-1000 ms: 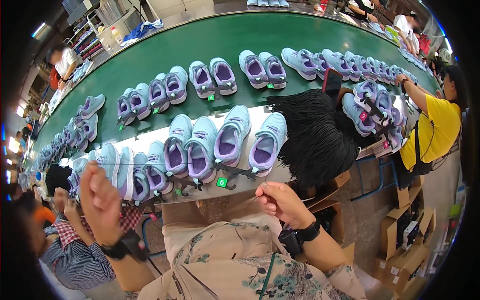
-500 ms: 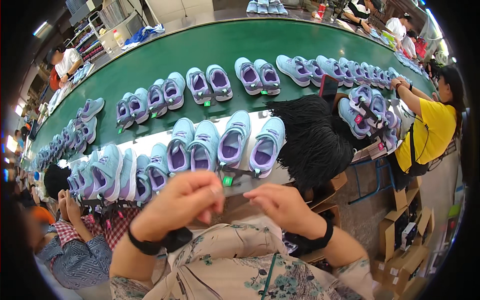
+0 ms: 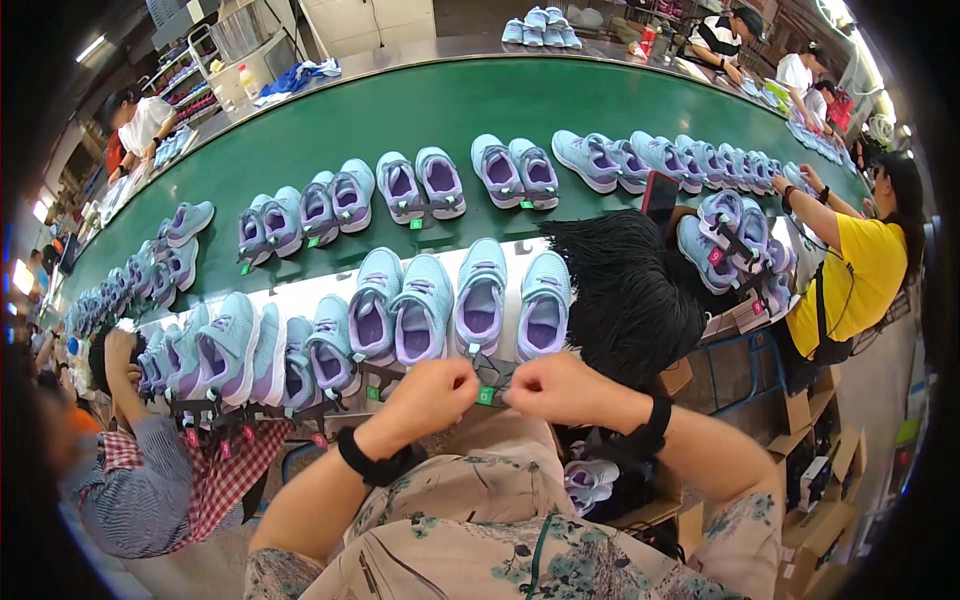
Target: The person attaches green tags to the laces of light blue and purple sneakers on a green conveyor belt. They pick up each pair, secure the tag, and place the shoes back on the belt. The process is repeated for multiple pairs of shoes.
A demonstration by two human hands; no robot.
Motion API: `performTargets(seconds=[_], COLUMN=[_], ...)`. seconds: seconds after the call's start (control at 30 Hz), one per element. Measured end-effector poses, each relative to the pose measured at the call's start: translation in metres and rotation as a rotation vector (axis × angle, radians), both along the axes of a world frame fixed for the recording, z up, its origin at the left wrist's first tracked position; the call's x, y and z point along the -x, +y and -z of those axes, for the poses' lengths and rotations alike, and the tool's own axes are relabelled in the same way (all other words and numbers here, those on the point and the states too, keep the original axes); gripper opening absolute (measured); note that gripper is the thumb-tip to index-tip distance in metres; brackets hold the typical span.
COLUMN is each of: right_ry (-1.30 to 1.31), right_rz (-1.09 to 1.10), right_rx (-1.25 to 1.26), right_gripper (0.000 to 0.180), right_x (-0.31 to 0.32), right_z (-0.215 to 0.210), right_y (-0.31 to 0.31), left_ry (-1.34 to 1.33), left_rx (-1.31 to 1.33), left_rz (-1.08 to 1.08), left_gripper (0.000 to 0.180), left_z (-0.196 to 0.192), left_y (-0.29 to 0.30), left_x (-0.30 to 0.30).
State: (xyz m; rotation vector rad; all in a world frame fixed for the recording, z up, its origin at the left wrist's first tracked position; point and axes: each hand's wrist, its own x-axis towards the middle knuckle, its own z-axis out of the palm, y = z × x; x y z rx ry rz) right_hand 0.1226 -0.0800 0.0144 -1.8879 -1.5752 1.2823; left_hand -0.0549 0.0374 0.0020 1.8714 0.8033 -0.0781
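Observation:
My left hand and my right hand meet at the near edge of the green conveyor belt. Both pinch a dark strap with a small green tag between them. The strap lies under a pair of light blue and purple shoes just beyond my fingers. A second such pair stands to their left. Each of my wrists wears a black band.
Several more shoe pairs line the belt. A big bundle of black laces hangs to the right of my hands. A person in yellow works at the right, a person in a checked shirt at the left. Cardboard boxes stand lower right.
My left hand came up from the lower left to the belt edge. Both hands closed together on the strap with the green tag.

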Motion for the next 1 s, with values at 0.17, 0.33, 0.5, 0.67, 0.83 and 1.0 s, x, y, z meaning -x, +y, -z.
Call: performTargets(seconds=[0.17,0.33,0.5,0.67,0.83,1.0], right_ry=[1.035,1.225,1.185,1.195,0.844,-0.922], right_rz=[0.479,0.524,0.464,0.407,-0.018,0.050], right_rx=[0.068,0.042,0.010,-0.077,-0.278,-0.627], right_gripper=[0.042,0.053,0.055,0.056,0.041,0.007], right_x=[0.017,0.040,0.051,0.041,0.031,-0.047], right_z=[0.040,0.038,0.032,0.034,-0.001,0.039], right_y=[-0.037,-0.054,-0.063,-0.067,-0.088,-0.047], left_ry=[-0.158,-0.152,-0.210,-0.057,0.035,-0.207], left_rx=[0.388,-0.167,-0.589,-0.361,-0.601,-1.018], left_rz=[-0.041,0.072,0.037,0.008,0.021,0.321], left_gripper=[0.017,0.017,0.015,0.019,0.017,0.033], left_z=[0.004,0.003,0.004,0.005,-0.001,0.000], left_y=[-0.024,-0.034,-0.047,-0.025,0.002,0.005], left_x=[0.015,0.003,-0.006,-0.002,-0.009,-0.042])
